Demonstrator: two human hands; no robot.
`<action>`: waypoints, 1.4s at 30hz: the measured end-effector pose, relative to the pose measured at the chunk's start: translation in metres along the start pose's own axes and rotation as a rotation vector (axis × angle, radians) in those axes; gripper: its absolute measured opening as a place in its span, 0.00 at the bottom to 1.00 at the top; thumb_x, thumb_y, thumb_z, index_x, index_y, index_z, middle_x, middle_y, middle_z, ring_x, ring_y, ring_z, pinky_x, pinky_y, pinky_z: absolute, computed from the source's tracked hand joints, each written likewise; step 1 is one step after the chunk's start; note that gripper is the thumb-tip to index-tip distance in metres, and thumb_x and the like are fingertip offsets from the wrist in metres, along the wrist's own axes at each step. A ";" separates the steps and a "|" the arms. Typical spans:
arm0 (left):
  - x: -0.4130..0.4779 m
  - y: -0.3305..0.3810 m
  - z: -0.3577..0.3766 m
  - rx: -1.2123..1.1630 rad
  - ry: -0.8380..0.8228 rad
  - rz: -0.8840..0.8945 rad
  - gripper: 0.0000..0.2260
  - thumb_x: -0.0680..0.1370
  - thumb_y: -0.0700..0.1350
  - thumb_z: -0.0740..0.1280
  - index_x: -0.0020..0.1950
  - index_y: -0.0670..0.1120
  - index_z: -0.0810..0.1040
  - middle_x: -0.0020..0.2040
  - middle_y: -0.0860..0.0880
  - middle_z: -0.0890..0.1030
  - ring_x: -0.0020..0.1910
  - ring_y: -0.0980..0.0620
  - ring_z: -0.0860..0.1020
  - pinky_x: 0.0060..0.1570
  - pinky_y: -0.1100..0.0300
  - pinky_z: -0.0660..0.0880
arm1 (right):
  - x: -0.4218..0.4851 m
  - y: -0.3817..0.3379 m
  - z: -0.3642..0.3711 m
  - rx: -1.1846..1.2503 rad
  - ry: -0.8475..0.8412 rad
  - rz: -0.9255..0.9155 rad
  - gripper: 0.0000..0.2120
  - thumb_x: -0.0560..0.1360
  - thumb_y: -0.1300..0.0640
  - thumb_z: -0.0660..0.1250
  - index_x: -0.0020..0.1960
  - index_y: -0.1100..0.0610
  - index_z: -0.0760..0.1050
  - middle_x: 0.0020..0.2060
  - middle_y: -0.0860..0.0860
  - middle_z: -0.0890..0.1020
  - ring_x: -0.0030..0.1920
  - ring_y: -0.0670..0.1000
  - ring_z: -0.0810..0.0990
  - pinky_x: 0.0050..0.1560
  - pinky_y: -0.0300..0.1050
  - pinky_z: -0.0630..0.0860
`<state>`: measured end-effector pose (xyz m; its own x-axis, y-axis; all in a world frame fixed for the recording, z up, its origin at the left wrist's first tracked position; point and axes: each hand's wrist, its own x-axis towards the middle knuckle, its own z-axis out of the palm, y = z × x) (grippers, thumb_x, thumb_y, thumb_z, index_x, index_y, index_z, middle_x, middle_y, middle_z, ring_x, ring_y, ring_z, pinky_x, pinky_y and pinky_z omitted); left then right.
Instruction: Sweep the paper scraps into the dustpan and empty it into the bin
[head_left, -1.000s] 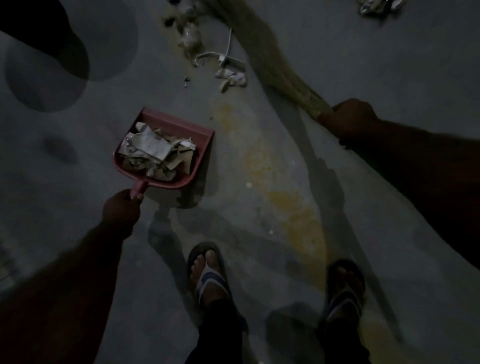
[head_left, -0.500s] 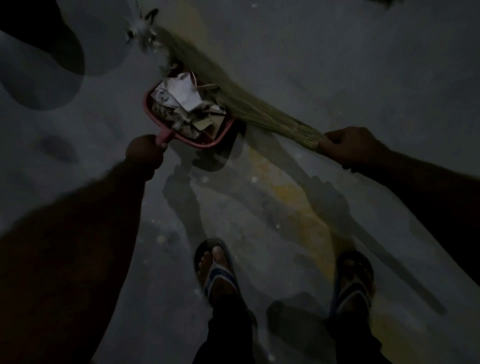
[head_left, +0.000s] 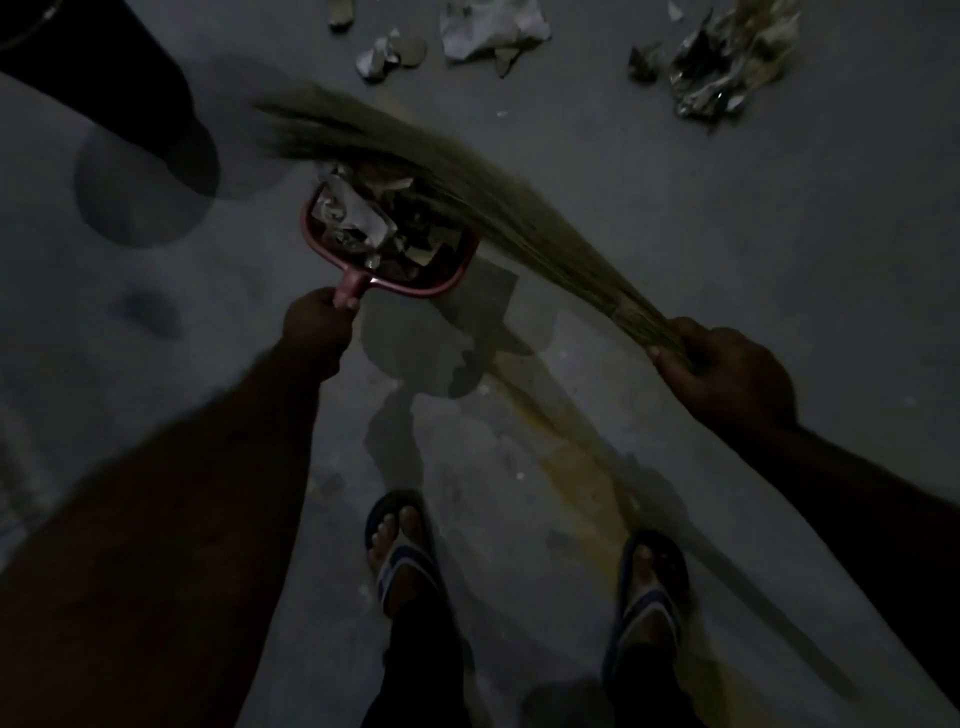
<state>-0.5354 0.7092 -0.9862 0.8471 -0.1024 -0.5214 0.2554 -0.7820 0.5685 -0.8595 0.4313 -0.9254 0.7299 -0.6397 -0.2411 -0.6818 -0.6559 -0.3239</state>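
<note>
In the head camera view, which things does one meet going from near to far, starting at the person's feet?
Sandalled feet → left hand on the handle → red dustpan full of paper → broom bristles over its far edge → loose paper scraps on the floor.

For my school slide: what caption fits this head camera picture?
Left hand holds a scrap-filled dustpan while right hand lays broom over it.
</note>
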 end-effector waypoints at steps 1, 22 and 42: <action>-0.004 0.008 -0.003 -0.020 0.010 0.011 0.14 0.77 0.49 0.67 0.57 0.43 0.81 0.42 0.39 0.78 0.42 0.41 0.78 0.44 0.48 0.77 | 0.000 -0.002 -0.008 -0.006 0.042 -0.005 0.23 0.75 0.34 0.56 0.61 0.45 0.77 0.38 0.54 0.77 0.39 0.59 0.79 0.35 0.46 0.75; -0.085 0.069 -0.108 -0.198 0.190 0.090 0.12 0.79 0.43 0.65 0.61 0.42 0.79 0.45 0.45 0.77 0.43 0.48 0.74 0.43 0.56 0.70 | 0.024 -0.119 -0.117 0.112 0.227 -0.193 0.16 0.77 0.40 0.66 0.60 0.47 0.78 0.36 0.53 0.77 0.39 0.59 0.79 0.38 0.48 0.77; 0.035 0.080 -0.398 -0.344 0.203 -0.004 0.10 0.73 0.46 0.73 0.51 0.44 0.81 0.38 0.45 0.78 0.37 0.49 0.74 0.39 0.54 0.71 | 0.118 -0.453 -0.117 0.286 0.044 -0.117 0.20 0.75 0.35 0.63 0.54 0.49 0.81 0.43 0.52 0.84 0.46 0.58 0.82 0.45 0.49 0.79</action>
<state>-0.3001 0.8875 -0.7053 0.9118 0.0509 -0.4074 0.3710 -0.5269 0.7647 -0.4702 0.6054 -0.7002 0.7955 -0.5872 -0.1494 -0.5474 -0.5908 -0.5927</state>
